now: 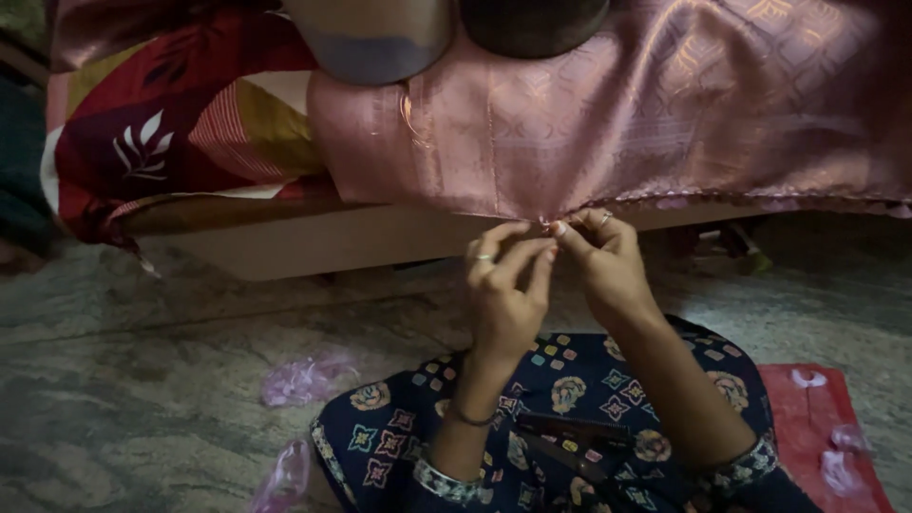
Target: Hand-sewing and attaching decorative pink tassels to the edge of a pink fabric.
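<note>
free: floor (142, 380) left of lap | blocked: bed edge (313, 242), hanging pink fabric (617, 123) ahead

Garment (589, 399): dark navy, multicolour floral and square print, patterned cuffs. Left hand (503, 294): finger ring, thin wrist bangle. Right hand (608, 261): finger ring.

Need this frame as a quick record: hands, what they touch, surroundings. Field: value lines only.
left hand: raised, fingertips pinching at the cloth's lower edge
right hand: raised, fingertips meeting the left's at the same spot
pink cloth: shiny, patterned, draped over the bed edge, hem with small trim
bedsheet: red with leaf print, left of the cloth
scissors: lying on the patterned lap
plastic bags: pinkish, on the stone floor
red mat: at right, pale scraps on it
lighting: dim
</note>
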